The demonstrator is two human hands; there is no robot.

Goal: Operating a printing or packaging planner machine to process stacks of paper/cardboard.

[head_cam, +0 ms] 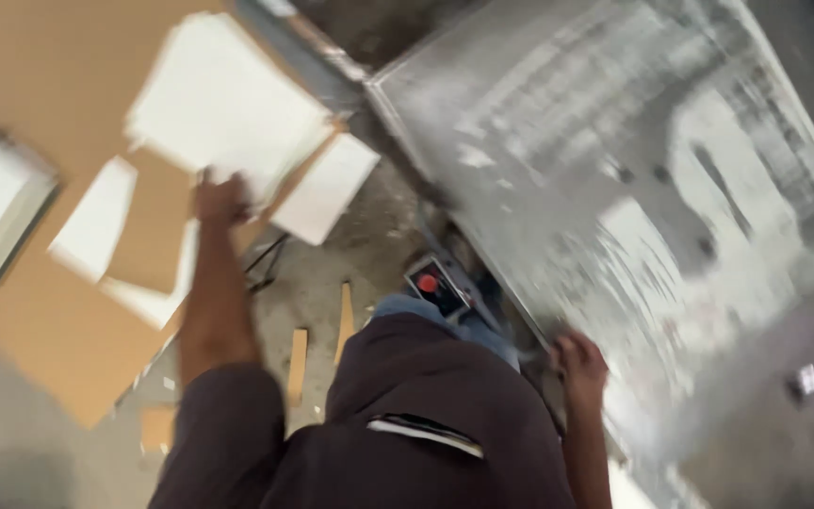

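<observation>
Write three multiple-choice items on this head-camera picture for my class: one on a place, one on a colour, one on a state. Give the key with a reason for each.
1. Where is the left hand?
A. On the grey metal table
B. At the edge of the white boards
C. On the red button

2. What colour is the round button on the small control box beside the table?
A. Red
B. Green
C. Yellow

3. How is the right hand placed?
A. Raised in the air, away from everything
B. Holding a wooden strip
C. At the near edge of the metal table

Key: 1 B, the left hand's grip is at the lower edge of the white boards stacked over the brown sheets. 2 A, the button shows red against the dark box. 3 C, the fingers lie at the table's rim; blur hides how tightly they close.
</observation>
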